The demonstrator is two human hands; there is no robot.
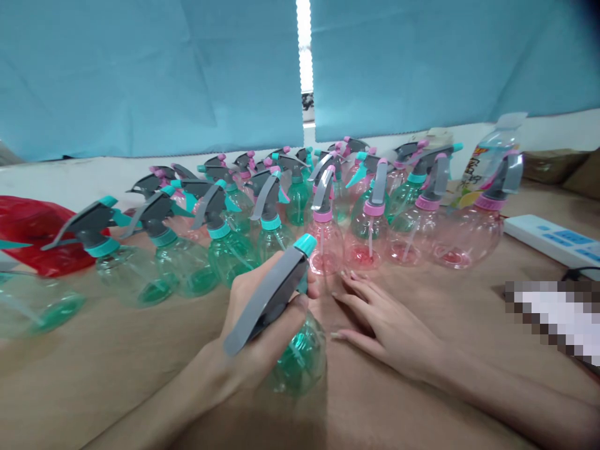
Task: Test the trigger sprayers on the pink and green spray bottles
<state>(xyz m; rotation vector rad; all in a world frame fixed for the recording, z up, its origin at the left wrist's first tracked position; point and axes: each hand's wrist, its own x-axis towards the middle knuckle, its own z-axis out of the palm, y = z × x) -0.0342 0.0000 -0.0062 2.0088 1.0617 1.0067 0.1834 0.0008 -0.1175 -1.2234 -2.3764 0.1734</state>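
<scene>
My left hand [250, 328] is wrapped round the neck of a green spray bottle [300, 359] at the near middle of the table. Its grey trigger head, with a turquoise nozzle, sticks up above my fingers. To the right, my right hand [384, 319] rests low over the tabletop with fingers spread, holding nothing. Just beyond its fingertips stands a pink spray bottle [327, 247], and beside that another pink spray bottle [368, 244]. A green spray bottle [274, 228] with a turquoise collar is behind my left hand.
Several more green and pink spray bottles crowd the back of the brown table [394, 406]. A red plastic bag [42, 231] lies at the left. On the right are a labelled drink bottle [490, 156], a white power strip [553, 240] and a pixelated patch. Blue sheeting [140, 75] hangs behind.
</scene>
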